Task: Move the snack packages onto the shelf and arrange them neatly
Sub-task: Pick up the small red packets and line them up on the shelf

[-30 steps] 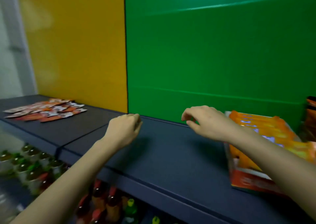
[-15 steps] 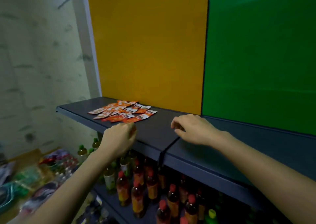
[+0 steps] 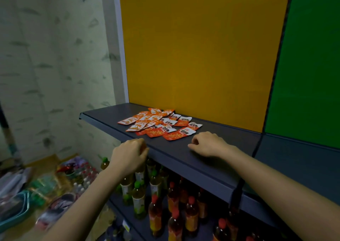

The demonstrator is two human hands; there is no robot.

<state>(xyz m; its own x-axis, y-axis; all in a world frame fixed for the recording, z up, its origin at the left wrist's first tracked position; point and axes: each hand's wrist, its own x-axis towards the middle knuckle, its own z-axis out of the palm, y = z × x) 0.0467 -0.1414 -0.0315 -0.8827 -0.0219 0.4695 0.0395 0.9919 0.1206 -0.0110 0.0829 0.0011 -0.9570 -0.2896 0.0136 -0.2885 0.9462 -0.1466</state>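
Several small orange and white snack packages (image 3: 160, 123) lie in a loose overlapping spread on the dark grey shelf (image 3: 211, 159), in front of the yellow back panel. My left hand (image 3: 128, 156) hovers at the shelf's front edge, just short of the packages, with its fingers loosely curled and nothing in it. Over the shelf surface, my right hand (image 3: 207, 144) sits just right of the nearest package, fingers loosely curled and holding nothing.
A lower shelf carries several drink bottles (image 3: 156, 200) with green and red caps. Bags and a teal basket (image 3: 16, 207) clutter the floor at the left. A green back panel (image 3: 309, 65) stands to the right, and a patterned wall to the left.
The view has swung left, away from the orange box and the green panel. Both hands have moved left along the shelf and now sit close to the spread of packages.
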